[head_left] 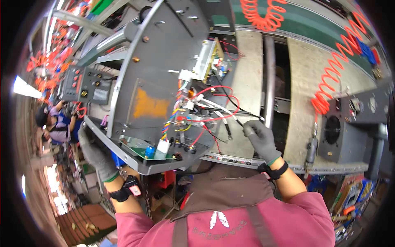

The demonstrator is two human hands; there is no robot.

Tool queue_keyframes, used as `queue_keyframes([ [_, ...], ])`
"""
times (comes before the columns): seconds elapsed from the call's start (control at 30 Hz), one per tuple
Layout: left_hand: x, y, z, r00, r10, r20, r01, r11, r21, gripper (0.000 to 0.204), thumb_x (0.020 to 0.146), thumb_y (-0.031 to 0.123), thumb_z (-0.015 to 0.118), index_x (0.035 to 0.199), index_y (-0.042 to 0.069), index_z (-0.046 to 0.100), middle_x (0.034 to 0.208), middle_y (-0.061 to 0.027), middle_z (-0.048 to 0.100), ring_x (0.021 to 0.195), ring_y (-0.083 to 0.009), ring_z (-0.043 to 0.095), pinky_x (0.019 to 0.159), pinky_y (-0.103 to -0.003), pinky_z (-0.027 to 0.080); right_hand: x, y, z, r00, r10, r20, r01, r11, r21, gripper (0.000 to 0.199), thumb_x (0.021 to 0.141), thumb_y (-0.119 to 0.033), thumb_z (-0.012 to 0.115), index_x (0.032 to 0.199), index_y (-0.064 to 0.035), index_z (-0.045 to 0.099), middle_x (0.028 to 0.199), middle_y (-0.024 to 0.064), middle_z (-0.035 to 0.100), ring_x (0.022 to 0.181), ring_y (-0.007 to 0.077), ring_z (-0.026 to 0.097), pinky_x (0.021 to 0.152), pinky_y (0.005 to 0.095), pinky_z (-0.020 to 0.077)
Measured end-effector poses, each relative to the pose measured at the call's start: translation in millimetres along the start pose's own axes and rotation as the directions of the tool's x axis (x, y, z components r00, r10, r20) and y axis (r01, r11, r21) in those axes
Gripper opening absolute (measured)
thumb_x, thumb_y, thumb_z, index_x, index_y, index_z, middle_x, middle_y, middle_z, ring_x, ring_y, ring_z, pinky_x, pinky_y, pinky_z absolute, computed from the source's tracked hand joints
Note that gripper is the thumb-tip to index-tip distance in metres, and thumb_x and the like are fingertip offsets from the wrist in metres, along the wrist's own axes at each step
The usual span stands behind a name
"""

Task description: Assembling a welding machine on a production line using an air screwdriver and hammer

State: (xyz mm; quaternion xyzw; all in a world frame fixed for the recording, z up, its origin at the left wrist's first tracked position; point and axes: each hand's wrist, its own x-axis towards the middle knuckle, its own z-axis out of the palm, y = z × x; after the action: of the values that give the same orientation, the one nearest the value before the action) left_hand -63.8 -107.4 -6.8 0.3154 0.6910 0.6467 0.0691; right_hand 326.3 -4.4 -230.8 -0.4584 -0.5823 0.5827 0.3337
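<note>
A grey sheet-metal equipment chassis (158, 45) stands on its side in front of me, full of wiring. My left hand (98, 158), in a grey glove, lies with straight fingers along the outside of its left front panel (123, 150). My gloved right hand (262, 142) is closed at the end of a thick white cable with a black sleeve (234, 117). Red, black and white wires (214, 107) spill out of the chassis. A multicoloured wire bundle (168, 123) runs to a white connector (163, 146) on a green circuit board (138, 146).
A metal roller (269, 82) crosses the bench between pale plates (302, 111). At right, a coiled red air hose (329, 82) leads to an air screwdriver (312, 150) beside another grey housing (349, 131). A grey control panel (88, 84) and a co-worker (59, 123) are at left.
</note>
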Motion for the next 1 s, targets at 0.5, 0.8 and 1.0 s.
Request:
queue_keyframes([
  [0.5,-28,-32,5,0.87,-0.483,0.095,0.483,0.801,-0.353,0.042,0.098,0.04,0.04,0.12,0.007,0.053,0.106,-0.0074,0.06,0.096,-0.0207,0.06,0.086,-0.036,0.051,108,-148,14,0.904,-0.201,0.377,0.099,0.957,0.272,0.014,0.092,-0.008,0.052,0.101,0.0003,0.06,0.085,0.0024,0.06,0.078,0.0083,0.055,0.071,0.0248,0.046],
  [0.8,3,-110,5,0.697,-0.618,0.365,0.713,0.654,-0.255,0.04,0.097,0.03,0.046,0.118,-0.003,0.051,0.104,-0.0181,0.063,0.086,-0.0264,0.064,0.077,-0.036,0.054,77,-147,34,0.948,-0.11,0.3,0.047,0.976,0.211,0.023,0.094,-0.015,0.053,0.11,0.0005,0.057,0.091,0.0053,0.063,0.08,0.0119,0.058,0.07,0.0263,0.0482],
  [1.0,7,-206,-7,0.725,-0.446,0.524,0.474,0.876,0.089,0.035,0.096,0.02,0.048,0.122,-0.004,0.052,0.114,-0.0166,0.06,0.102,-0.0238,0.059,0.088,-0.031,0.049,135,-228,34,0.943,-0.322,0.083,0.303,0.935,0.185,0.054,0.096,-0.036,0.05,0.131,0.0041,0.044,0.099,0.0114,0.061,0.083,0.0149,0.062,0.065,0.0242,0.0496],
])
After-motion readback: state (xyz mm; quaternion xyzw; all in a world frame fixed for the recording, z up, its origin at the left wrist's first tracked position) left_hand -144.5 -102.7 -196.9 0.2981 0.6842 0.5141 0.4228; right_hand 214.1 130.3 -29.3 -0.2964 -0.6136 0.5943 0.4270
